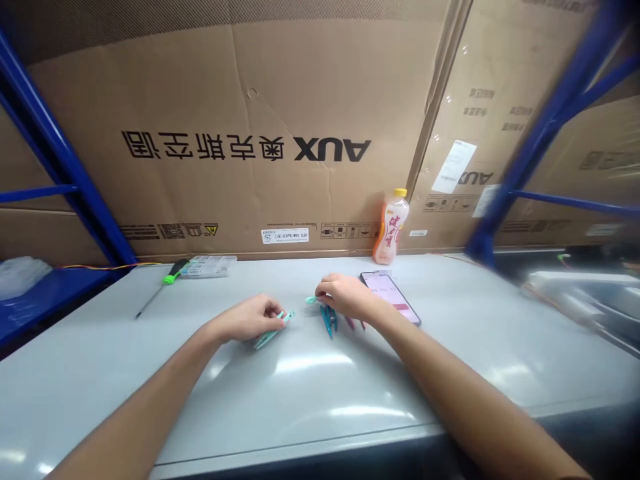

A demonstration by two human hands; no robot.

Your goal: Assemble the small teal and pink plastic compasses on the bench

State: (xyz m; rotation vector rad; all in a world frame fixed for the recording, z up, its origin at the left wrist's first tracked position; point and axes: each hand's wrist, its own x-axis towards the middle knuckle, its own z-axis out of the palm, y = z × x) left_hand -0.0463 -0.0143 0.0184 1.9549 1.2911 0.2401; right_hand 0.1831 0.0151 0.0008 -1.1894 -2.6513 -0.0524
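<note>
Left hand (257,317) pinches mint clip (267,339); right hand (345,293) pinches small mint part (311,300). Both between front, back edges of counter (305,400).

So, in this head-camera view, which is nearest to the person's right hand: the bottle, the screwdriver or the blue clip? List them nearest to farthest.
From the right hand:
1. Blue clip, on the table just this side of the fingers.
2. Bottle, standing farther back and to the right, by the cardboard.
3. Screwdriver, well off to the left, beyond the other hand.
</note>
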